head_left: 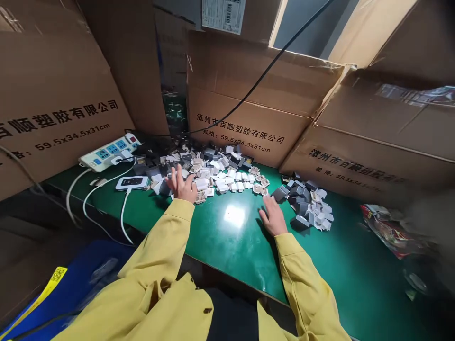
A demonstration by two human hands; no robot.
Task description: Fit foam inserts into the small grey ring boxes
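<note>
My left hand [183, 186] reaches over the near left edge of a large pile of small white and grey plastic parts [222, 170], its fingers spread apart. No part shows gripped in it. My right hand [273, 218] rests low over the green table, thumb apart and fingers stretched toward the pile's right end. Whether its fingertips touch a part there is too small to tell. Just right of that hand lies a smaller heap of dark grey and white parts [307, 203]. Several beige tray-shaped pieces [261, 182] lie along the large pile's right side.
Printed cardboard boxes [234, 106] wall off the back of the green table [227, 251]. At left are a power strip [108, 152] and a white device [132, 183] with cables. A black cable [263, 73] crosses above. Red plastic packaging [387, 227] lies far right.
</note>
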